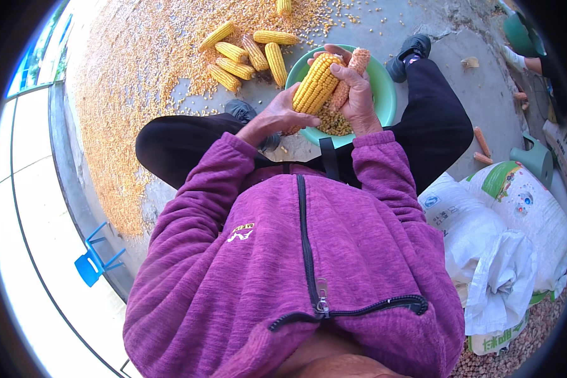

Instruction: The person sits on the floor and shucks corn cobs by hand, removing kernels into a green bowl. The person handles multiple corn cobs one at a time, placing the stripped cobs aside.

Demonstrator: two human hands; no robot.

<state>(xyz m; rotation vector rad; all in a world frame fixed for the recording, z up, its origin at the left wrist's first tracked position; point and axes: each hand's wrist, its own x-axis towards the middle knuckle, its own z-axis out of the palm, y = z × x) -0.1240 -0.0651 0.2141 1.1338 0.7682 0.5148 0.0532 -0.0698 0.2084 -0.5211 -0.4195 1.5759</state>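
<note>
My left hand is closed around the lower end of a yellow ear of corn, tilted over a green plastic basin. My right hand holds a stripped reddish corn cob against that ear, its thumb near the ear's upper end. Loose kernels lie in the basin below. The palm side of both hands is largely hidden. Several unshelled ears of corn rest on the concrete just left of the basin.
Loose corn kernels are spread over the concrete at the left. White woven sacks and a green stool stand at the right, near bare cobs. A blue chair is at lower left. Part of another person's leg shows at upper right.
</note>
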